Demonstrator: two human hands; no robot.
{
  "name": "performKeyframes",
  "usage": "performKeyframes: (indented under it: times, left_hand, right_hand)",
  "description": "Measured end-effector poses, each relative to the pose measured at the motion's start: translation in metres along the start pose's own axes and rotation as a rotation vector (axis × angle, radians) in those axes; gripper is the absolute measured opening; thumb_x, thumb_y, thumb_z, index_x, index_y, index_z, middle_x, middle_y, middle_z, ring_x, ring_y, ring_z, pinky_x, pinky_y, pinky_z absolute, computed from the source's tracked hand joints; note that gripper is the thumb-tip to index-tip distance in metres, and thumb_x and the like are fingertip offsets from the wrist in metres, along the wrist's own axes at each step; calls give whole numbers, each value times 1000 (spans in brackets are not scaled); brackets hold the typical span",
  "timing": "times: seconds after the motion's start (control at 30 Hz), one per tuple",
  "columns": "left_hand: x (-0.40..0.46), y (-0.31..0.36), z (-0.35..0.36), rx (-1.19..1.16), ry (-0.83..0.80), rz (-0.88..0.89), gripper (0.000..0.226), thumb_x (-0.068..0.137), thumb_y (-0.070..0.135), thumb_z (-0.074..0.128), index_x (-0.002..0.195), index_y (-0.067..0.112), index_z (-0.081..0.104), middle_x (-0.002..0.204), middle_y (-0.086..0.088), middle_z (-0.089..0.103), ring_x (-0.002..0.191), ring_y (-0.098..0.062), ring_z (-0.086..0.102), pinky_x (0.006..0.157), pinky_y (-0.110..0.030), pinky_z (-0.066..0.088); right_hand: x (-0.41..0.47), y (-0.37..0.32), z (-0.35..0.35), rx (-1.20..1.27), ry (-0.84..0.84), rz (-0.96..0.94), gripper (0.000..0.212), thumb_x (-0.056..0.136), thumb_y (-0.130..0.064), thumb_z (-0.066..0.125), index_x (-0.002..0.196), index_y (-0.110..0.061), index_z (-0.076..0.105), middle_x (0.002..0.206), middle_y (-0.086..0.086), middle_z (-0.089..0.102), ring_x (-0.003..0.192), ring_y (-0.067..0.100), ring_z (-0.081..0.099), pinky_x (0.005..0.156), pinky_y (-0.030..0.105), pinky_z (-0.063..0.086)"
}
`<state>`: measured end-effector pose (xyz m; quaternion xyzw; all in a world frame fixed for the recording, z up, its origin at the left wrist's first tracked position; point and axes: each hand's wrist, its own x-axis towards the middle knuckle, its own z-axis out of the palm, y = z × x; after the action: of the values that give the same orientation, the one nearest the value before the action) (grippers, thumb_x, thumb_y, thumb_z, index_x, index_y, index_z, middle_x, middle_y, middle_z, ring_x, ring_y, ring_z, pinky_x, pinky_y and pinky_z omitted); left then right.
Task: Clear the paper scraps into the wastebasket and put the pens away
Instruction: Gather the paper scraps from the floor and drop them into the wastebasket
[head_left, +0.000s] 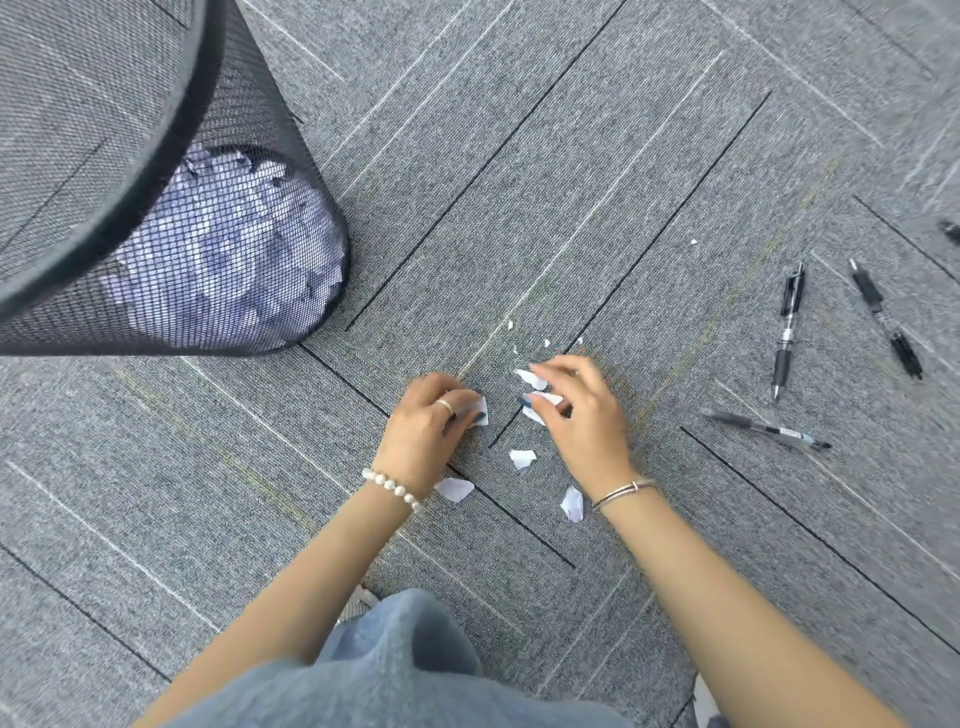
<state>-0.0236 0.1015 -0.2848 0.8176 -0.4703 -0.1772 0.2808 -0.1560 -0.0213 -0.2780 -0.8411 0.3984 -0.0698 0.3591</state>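
Scrap-gathering step, I judge. Left hand pinches white torn paper scrap; right hand grips more scraps, frame centre. Loose scraps lie below hands. Next I'd carry handfuls to black mesh wastebasket, upper left. Black pens untouched, right.

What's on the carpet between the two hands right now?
Head view: between the left hand and right hand only bare carpet with a dark tile seam. Each hand pinches paper scraps; loose scraps lie nearer the person, below the gap.
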Motion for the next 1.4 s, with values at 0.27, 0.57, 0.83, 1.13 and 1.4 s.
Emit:
performKeyframes:
  times: [0.27,0.57,0.83,1.13,1.4]
  left_hand:
    - [1,4,1,-68,-116,-187,9,79,11,66,87,9,67,83,-2,60,66,-8,49,62,-19,42]
    - [4,29,0,-264,-301,-102,6,81,18,62,86,17,63,78,9,54,68,-6,54,64,-18,51]
    - [-1,33,11,-46,-594,65,25,86,28,54,109,15,55,94,5,52,81,-8,49,81,-26,49]
    - [-3,42,12,24,-629,40,12,90,19,49,100,13,53,102,1,48,93,-14,48,89,-28,45]
    - [-9,24,-16,-277,-490,-79,13,84,13,56,82,23,50,86,8,49,73,-3,51,71,-15,47]
  right_hand:
    - [-3,-1,5,14,7,49,8,82,-16,63,88,-12,65,86,1,62,80,14,56,70,25,47]
    - [6,17,-17,68,210,223,24,80,-18,67,103,-13,63,83,0,63,72,13,60,69,28,52]
    - [8,15,-16,-55,161,251,6,82,-18,64,85,-14,65,83,2,61,70,12,53,59,15,40]
    - [9,17,-22,-14,109,273,5,85,-15,59,87,-11,62,86,2,53,71,10,47,56,4,34]
    - [-23,11,-52,173,130,349,3,84,-16,60,86,-16,58,88,-2,55,76,3,51,64,10,46]
